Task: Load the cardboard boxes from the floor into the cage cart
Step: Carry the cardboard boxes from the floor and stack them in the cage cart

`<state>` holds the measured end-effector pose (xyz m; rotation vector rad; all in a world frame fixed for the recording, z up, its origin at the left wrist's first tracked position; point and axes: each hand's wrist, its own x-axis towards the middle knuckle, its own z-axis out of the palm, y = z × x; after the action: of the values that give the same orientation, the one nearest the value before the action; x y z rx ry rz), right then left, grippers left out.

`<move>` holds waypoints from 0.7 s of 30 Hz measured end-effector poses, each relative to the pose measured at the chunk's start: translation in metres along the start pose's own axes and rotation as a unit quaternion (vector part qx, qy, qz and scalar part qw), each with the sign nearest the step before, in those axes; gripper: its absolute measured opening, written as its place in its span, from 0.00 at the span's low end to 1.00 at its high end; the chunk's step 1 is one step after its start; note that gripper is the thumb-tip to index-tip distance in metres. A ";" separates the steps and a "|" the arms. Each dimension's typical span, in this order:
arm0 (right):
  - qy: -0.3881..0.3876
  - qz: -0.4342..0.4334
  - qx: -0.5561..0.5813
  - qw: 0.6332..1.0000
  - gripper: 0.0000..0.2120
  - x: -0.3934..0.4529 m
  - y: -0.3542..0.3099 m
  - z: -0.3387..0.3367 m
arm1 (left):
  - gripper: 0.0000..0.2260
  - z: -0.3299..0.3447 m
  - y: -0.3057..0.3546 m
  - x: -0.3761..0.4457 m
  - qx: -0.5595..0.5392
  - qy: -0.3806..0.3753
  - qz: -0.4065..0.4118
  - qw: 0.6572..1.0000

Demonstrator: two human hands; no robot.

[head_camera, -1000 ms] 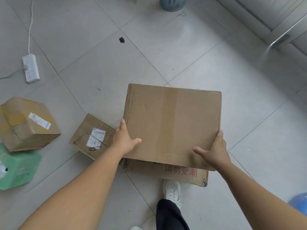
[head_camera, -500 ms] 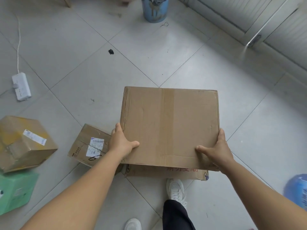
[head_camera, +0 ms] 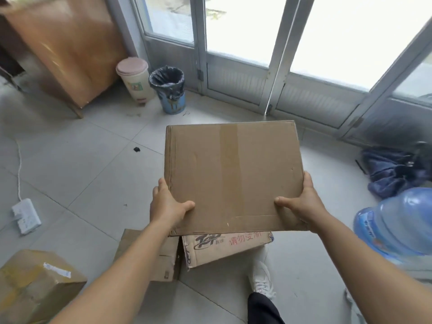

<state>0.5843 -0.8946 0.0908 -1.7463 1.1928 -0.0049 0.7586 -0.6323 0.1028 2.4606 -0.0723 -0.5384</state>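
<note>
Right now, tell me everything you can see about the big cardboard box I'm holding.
The big cardboard box is plain brown corrugated card, its top flaps sealed by a strip of brown tape running down the middle, with a few dents and scuffs. It is held roughly level above the floor. The left hand grips its near left corner and the right hand its near right corner, thumbs on top. A printed box lies below it.

Taped brown cardboard box (head_camera: 231, 176) — held level, three others on floor

- Both forearms (head_camera: 131, 265) are seen bare, no sleeves.
- A white lace-up sneaker (head_camera: 261, 280) is worn.
- A dark trouser leg (head_camera: 263, 309) is seen below the grips.
</note>
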 end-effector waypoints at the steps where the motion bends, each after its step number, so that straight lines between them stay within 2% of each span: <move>1: 0.012 -0.004 0.008 1.000 0.52 -0.015 -0.005 -0.011 | 0.47 -0.009 0.009 -0.010 -0.001 0.002 0.014 1.000; 6: 0.082 -0.031 0.036 0.996 0.49 -0.079 -0.022 -0.075 | 0.42 -0.045 0.063 -0.058 -0.026 0.006 0.098 0.995; 11: 0.152 -0.052 0.061 0.985 0.60 -0.134 -0.026 -0.145 | 0.37 -0.057 0.121 -0.106 -0.063 -0.005 0.185 0.981; 18: 0.260 -0.079 0.112 0.956 0.60 -0.224 -0.006 -0.238 | 0.41 -0.052 0.192 -0.185 -0.096 -0.022 0.294 0.951; 21: 0.307 -0.090 0.126 0.939 0.55 -0.271 0.009 -0.271 | 0.40 -0.048 0.214 -0.228 -0.110 -0.035 0.334 0.936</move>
<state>0.3060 -0.8936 0.3550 -1.6613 1.3840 -0.8318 0.5843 -0.7388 0.3445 2.0229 -0.7997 -0.3041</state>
